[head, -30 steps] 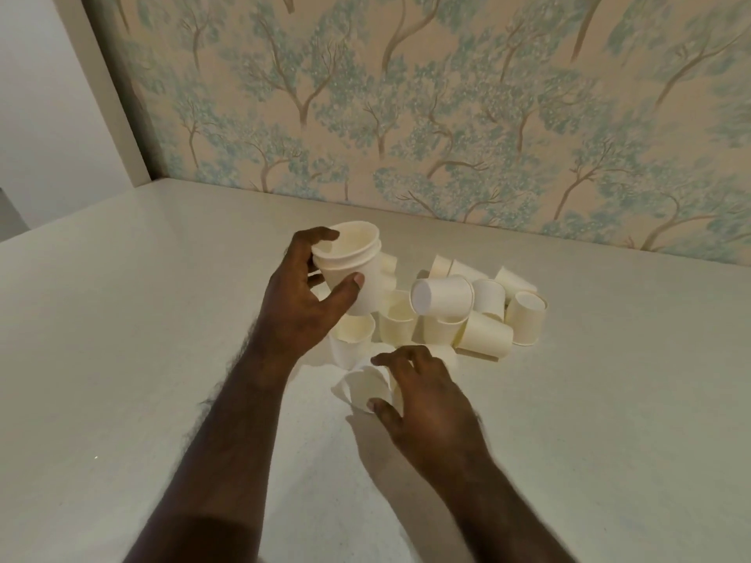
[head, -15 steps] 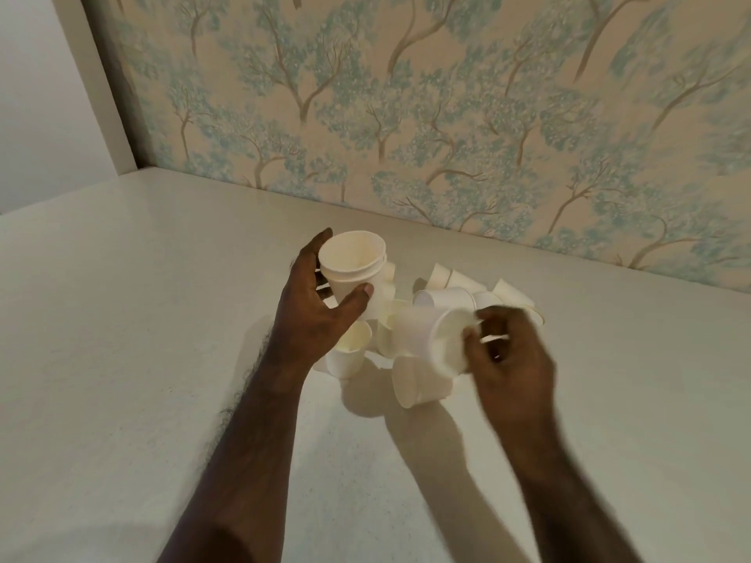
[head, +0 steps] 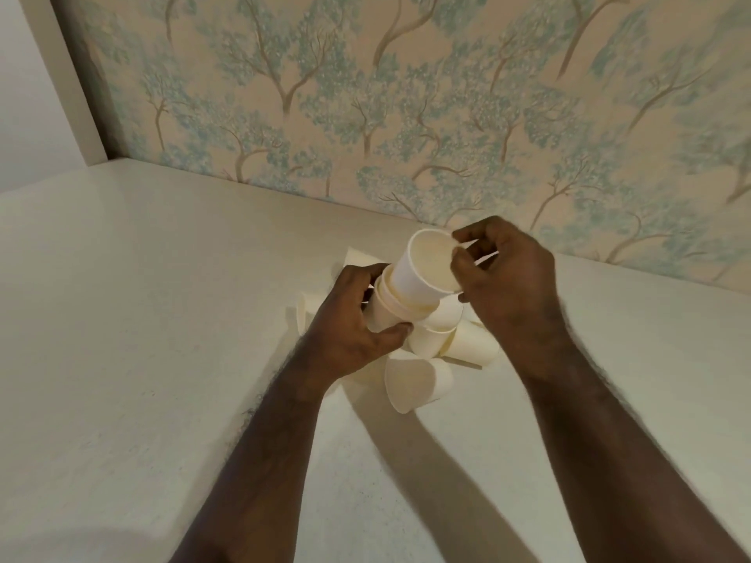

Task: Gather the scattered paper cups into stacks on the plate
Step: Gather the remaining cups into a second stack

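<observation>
- Spreading wide under everything is a pale tabletop [head: 142, 319], backed at twelve o'clock by wallpaper [head: 406, 95] printed with blue-green trees.
- The left hand [head: 349, 335] curls round a short stack of paper cups [head: 386, 314], held tilted above the pile.
- The right hand [head: 504, 286] pinches the rim of a single paper cup [head: 422, 266], whose base sits in the mouth of that stack.
- Loose paper cups [head: 471, 347] lie on their sides beneath the hands; one [head: 414, 384] lies at six o'clock of the stack.
- I can't make out the plate under them.
</observation>
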The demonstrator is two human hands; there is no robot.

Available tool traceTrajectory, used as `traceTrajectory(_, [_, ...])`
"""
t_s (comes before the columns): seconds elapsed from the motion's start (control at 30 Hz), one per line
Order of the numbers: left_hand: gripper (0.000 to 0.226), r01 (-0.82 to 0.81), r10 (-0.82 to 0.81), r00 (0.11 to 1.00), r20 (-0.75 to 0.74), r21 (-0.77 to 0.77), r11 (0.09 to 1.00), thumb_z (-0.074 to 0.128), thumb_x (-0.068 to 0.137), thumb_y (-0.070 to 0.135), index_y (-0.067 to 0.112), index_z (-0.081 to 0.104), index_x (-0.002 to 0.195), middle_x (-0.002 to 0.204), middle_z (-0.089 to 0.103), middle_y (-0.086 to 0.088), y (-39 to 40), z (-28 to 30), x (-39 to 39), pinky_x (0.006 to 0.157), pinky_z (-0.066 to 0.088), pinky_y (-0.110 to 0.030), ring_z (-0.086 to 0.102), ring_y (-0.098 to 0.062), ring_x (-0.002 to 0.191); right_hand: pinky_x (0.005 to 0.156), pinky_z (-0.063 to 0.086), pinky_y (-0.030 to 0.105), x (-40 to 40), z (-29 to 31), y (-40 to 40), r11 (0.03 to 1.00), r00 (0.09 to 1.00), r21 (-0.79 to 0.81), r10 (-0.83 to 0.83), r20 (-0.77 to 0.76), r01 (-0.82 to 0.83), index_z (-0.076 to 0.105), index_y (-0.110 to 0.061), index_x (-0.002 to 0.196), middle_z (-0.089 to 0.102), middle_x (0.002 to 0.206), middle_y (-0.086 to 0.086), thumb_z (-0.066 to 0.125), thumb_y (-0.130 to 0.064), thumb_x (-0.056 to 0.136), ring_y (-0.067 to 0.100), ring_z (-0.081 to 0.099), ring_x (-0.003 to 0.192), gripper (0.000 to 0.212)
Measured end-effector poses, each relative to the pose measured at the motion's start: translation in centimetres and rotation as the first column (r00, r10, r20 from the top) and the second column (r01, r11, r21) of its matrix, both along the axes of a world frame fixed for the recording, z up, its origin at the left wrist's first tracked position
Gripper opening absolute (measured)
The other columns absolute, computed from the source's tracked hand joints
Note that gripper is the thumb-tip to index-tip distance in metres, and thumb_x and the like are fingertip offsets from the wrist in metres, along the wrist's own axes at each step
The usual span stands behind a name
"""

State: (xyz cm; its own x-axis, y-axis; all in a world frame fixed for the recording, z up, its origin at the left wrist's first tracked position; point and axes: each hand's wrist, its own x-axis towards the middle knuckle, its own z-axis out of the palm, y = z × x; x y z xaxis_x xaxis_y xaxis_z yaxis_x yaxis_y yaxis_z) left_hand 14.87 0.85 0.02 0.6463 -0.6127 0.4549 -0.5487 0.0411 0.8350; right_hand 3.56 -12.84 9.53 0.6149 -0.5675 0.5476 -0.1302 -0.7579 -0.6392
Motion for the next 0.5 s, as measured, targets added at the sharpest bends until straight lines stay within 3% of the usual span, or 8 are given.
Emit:
traceTrajectory(0.07, [0.07,-0.015,0.015,1.0,0.008,0.011,1.0,0.086,0.068,0.028,0.045,0.041,0.119,0.114,0.047,0.026,-0.2,0.0,-0.2,0.086,0.051,-0.018,0.057,-0.002,0.108,0.07,0.053,0.03,0.7,-0.7,0.3,0.994,0.996,-0.11,-0.016,-0.093,0.006,0.067,-0.026,0.095,0.066,0.082,-0.01,0.064,-0.023,0.085,0.008,0.061,0.069,0.011])
traceTrajectory(0.17, [0.072,-0.037,0.036,0.999,-0.027,-0.016,0.999,0.085,0.07,0.029,0.039,0.042,0.127,0.115,0.048,0.024,-0.2,-0.1,-0.2,0.083,0.052,-0.016,0.058,-0.004,0.108,0.074,0.044,0.027,1.3,-1.7,0.4,0.981,0.967,-0.196,-0.054,-0.25,0.004,0.068,-0.031,0.099,0.064,0.097,-0.012,0.053,-0.041,0.092,0.01,0.059,0.081,0.019])
traceTrajectory(0.3, [0.084,-0.101,0.091,0.991,-0.1,-0.093,0.991,0.083,0.073,0.025,0.047,0.034,0.137,0.121,0.049,0.015,0.7,0.4,0.8,0.071,0.051,-0.011,0.059,0.005,0.099,0.088,0.044,0.033,1.9,-3.5,-2.4,0.993,0.946,-0.1,-0.084,-0.313,0.056,0.062,-0.032,0.117,0.061,0.116,-0.001,0.041,-0.045,0.098,0.019,0.058,0.105,0.032])
traceTrajectory(0.4, [0.082,-0.145,0.131,0.985,-0.116,-0.119,0.982,0.08,0.077,0.025,0.052,0.032,0.138,0.121,0.046,0.016,1.2,0.6,1.3,0.065,0.048,-0.006,0.056,0.011,0.099,0.097,0.046,0.043,2.3,-6.2,-4.8,0.994,0.865,-0.027,-0.106,-0.49,0.107,0.047,-0.027,0.136,0.059,0.128,0.006,0.052,-0.047,0.092,0.029,0.056,0.116,0.048])
traceTrajectory(0.5, [0.078,-0.168,0.153,0.98,-0.125,-0.12,0.978,0.079,0.078,0.026,0.05,0.035,0.138,0.126,0.045,0.013,1.4,0.3,1.5,0.068,0.05,-0.009,0.057,-0.001,0.104,0.098,0.045,0.041,2.6,-8.1,-5.5,0.987,0.829,0.073,-0.081,-0.553,0.146,0.036,-0.022,0.144,0.06,0.131,0.008,0.061,-0.045,0.088,0.029,0.056,0.119,0.065])
